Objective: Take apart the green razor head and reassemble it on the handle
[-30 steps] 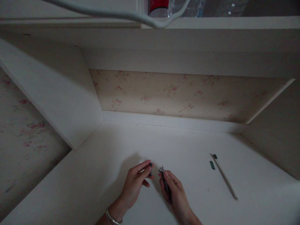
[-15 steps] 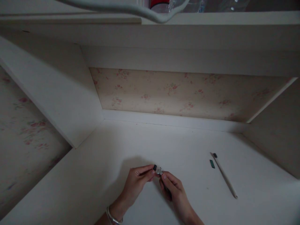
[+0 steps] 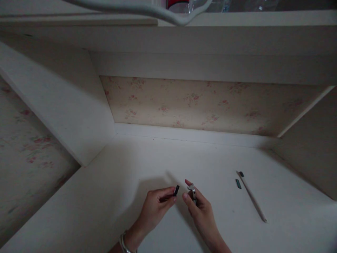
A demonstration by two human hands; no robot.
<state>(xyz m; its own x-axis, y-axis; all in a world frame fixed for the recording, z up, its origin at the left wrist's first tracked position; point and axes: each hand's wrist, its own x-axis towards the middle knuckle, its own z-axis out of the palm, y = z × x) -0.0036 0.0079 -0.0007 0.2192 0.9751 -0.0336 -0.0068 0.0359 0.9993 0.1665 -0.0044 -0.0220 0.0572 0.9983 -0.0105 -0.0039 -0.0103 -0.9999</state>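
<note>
My left hand (image 3: 156, 206) pinches a small dark piece (image 3: 176, 190) between thumb and fingertips, just above the white desk top (image 3: 216, 165). A bracelet (image 3: 123, 244) circles that wrist. Close to its right, my right hand (image 3: 201, 212) is closed round a small tool with a shiny metal tip (image 3: 192, 189) that sticks up past the fingers. The dark piece and the metal tip are a short gap apart. What kind of tool it is I cannot make out.
A thin pale stick (image 3: 252, 198) lies on the desk at the right, with a small green piece (image 3: 238, 183) and a small dark piece (image 3: 241, 174) beside its far end. A floral back panel (image 3: 200, 105) and white side walls enclose the desk.
Half a second ago the dark piece and the metal tip were touching. Now my hands have drawn slightly apart, and my right hand has lifted and turned the tool's tip upward.
</note>
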